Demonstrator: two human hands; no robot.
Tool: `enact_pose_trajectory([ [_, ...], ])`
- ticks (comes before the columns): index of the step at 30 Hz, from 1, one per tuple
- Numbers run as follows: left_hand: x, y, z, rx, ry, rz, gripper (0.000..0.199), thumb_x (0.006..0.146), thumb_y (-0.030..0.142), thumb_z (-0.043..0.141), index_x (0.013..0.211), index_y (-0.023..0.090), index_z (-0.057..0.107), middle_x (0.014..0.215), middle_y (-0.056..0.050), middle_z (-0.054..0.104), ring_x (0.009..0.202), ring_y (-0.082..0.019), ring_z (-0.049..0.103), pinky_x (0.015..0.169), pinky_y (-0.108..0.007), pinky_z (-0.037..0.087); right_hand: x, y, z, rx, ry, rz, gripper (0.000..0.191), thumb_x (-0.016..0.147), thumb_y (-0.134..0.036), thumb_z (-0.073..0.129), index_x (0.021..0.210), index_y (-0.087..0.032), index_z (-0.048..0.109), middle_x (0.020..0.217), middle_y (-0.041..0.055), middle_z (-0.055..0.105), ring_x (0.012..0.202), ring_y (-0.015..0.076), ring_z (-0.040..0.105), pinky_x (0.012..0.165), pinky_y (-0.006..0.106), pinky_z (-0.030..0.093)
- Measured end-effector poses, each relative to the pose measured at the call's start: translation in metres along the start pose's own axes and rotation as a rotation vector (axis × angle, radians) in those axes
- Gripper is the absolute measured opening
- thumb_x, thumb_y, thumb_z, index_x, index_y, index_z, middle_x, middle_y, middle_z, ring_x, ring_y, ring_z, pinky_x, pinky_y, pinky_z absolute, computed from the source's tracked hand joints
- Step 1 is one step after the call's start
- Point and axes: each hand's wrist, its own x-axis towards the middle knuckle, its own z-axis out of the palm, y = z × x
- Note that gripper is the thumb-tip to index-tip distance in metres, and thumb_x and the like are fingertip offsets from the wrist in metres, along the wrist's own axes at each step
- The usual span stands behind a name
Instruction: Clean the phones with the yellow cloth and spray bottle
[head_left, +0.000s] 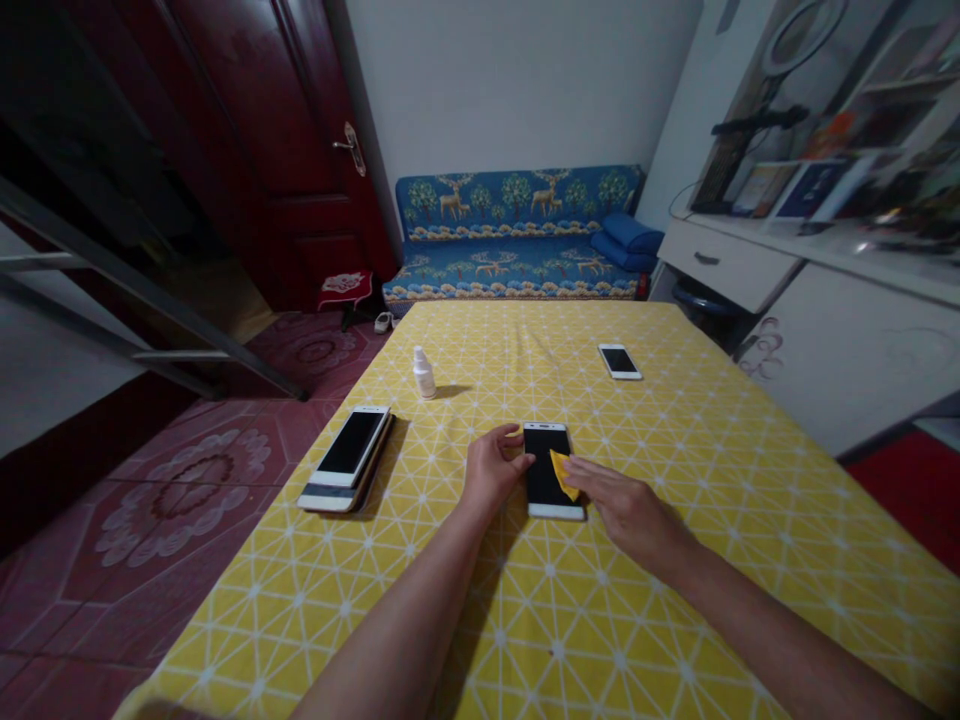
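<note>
A white smartphone (541, 480) with a dark screen lies face up on the yellow patterned tablecloth. At its left edge is my left hand (493, 462), thumb over the screen's side and fingers against the frame, gripping it. My right hand (619, 500) holds a small folded yellow cloth (562, 474) pressed on the right part of the screen. The fingertips of that hand hide part of the cloth.
Left on the table (420, 600) is a stack of phones (349, 445). A white spray bottle (424, 374) stands beyond it, and another white phone (619, 361) lies far right. Behind are a blue sofa (517, 255) and a white cabinet (847, 340).
</note>
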Motion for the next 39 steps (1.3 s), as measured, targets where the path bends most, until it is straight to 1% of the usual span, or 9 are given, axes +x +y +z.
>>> enact_pose_trajectory([
  [5,0.0,0.001,0.001,-0.032,-0.005,-0.014,0.053,0.064,0.005,0.081,0.115,0.01,0.067,0.101,-0.019,0.076,0.087,-0.026,0.073,0.077,-0.037,0.058,0.03,0.019,0.004,-0.042,0.002,0.048,0.056,0.079,0.005,0.041,0.119,-0.019,0.071,0.13,0.0084,0.067,0.124,0.0224,0.061,0.107,0.042,0.05],
  [9,0.0,0.0,0.001,-0.035,-0.002,-0.004,0.053,0.063,0.005,0.081,0.114,0.01,0.068,0.099,-0.018,0.076,0.087,-0.027,0.073,0.078,-0.037,0.058,0.053,0.026,0.008,-0.092,-0.034,0.112,0.052,0.081,0.003,0.043,0.116,-0.021,0.072,0.129,0.0087,0.067,0.123,0.0224,0.061,0.106,0.042,0.05],
  [14,0.001,-0.002,0.0,-0.009,-0.001,0.004,0.054,0.062,0.006,0.081,0.115,0.011,0.068,0.097,-0.017,0.076,0.085,-0.026,0.073,0.076,-0.037,0.057,0.077,0.019,0.019,-0.115,-0.063,0.206,0.051,0.082,0.005,0.045,0.116,-0.021,0.072,0.13,0.0105,0.066,0.124,0.0234,0.061,0.108,0.041,0.047],
  [19,0.004,-0.009,0.0,-0.004,0.002,0.016,0.057,0.062,0.01,0.083,0.117,0.011,0.068,0.094,-0.015,0.075,0.079,-0.023,0.072,0.073,-0.035,0.057,0.091,0.002,0.026,-0.076,-0.098,0.173,0.052,0.083,0.005,0.043,0.119,-0.02,0.071,0.133,0.0105,0.065,0.128,0.0219,0.057,0.109,0.038,0.045],
  [25,0.005,-0.014,0.001,-0.034,0.008,0.035,0.061,0.061,0.011,0.082,0.12,0.011,0.065,0.097,-0.016,0.075,0.084,-0.024,0.072,0.075,-0.035,0.057,0.09,0.009,0.019,-0.031,-0.127,0.161,0.054,0.082,0.006,0.043,0.119,-0.022,0.071,0.134,0.0072,0.065,0.128,0.0194,0.057,0.109,0.036,0.045],
  [29,0.002,-0.007,0.002,-0.041,0.039,0.033,0.058,0.059,0.01,0.083,0.116,0.012,0.067,0.096,-0.015,0.076,0.085,-0.025,0.072,0.076,-0.035,0.056,0.079,0.019,0.01,-0.107,-0.07,0.304,0.052,0.082,0.004,0.043,0.116,-0.023,0.073,0.127,0.0069,0.069,0.122,0.0212,0.062,0.105,0.035,0.048],
  [33,0.0,-0.001,0.002,-0.064,0.05,0.003,0.056,0.058,0.01,0.081,0.112,0.012,0.069,0.094,-0.015,0.077,0.077,-0.023,0.072,0.069,-0.033,0.056,0.066,0.02,0.007,-0.124,-0.016,0.407,0.049,0.087,-0.005,0.043,0.119,-0.03,0.071,0.122,0.0031,0.072,0.111,0.0209,0.069,0.095,0.033,0.054],
  [35,0.0,0.0,0.003,-0.078,0.051,0.006,0.055,0.057,0.01,0.081,0.111,0.012,0.069,0.094,-0.015,0.077,0.075,-0.023,0.071,0.068,-0.033,0.056,0.061,0.022,0.011,-0.076,0.044,0.38,0.049,0.086,-0.005,0.042,0.118,-0.03,0.071,0.125,0.0022,0.07,0.114,0.0195,0.067,0.099,0.032,0.052],
  [39,0.001,-0.004,0.004,-0.115,0.051,0.029,0.055,0.057,0.012,0.08,0.11,0.012,0.069,0.095,-0.016,0.076,0.083,-0.026,0.072,0.074,-0.036,0.056,0.055,0.031,0.022,0.015,0.142,0.324,0.047,0.086,-0.007,0.041,0.114,-0.027,0.072,0.124,0.0035,0.071,0.118,0.0197,0.065,0.104,0.036,0.05],
])
